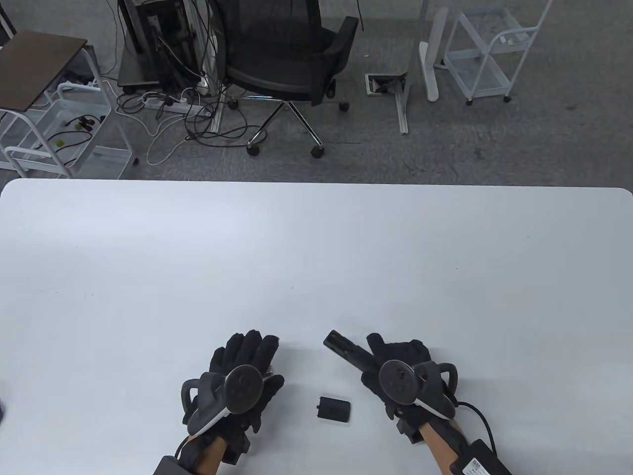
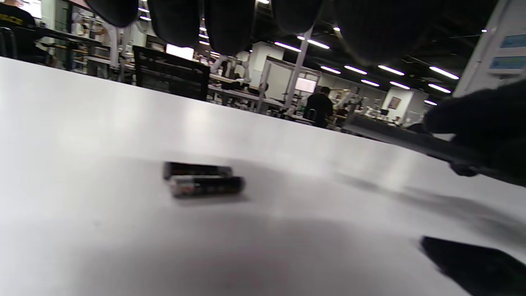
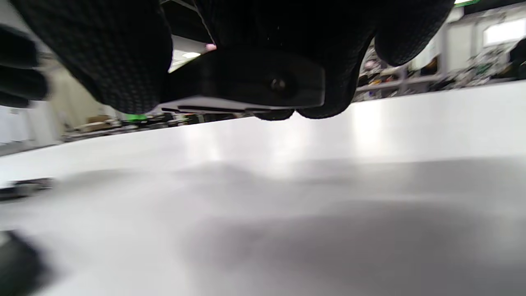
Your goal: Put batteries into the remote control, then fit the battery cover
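Remote control (image 1: 346, 350): black, gripped in the right hand (image 1: 400, 368), fingers wrapped around it, raised off the white table (image 1: 316, 257), far end angled up-left. Battery cover (image 1: 334, 408): black, flat on the table between the hands. Two batteries (image 2: 203, 180): side by side, touching, on the table beneath the left hand (image 1: 245, 371), whose fingers hang extended above them, holding nothing.

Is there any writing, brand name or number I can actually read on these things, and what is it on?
None can be read.
Two dark cylindrical batteries lying on the white table: label markings, too blurred.
Black box on the right forearm: a small white label, too small.
Blue wall signs in the background: blurred.
Black rectangular battery cover and long black remote control: no text visible.
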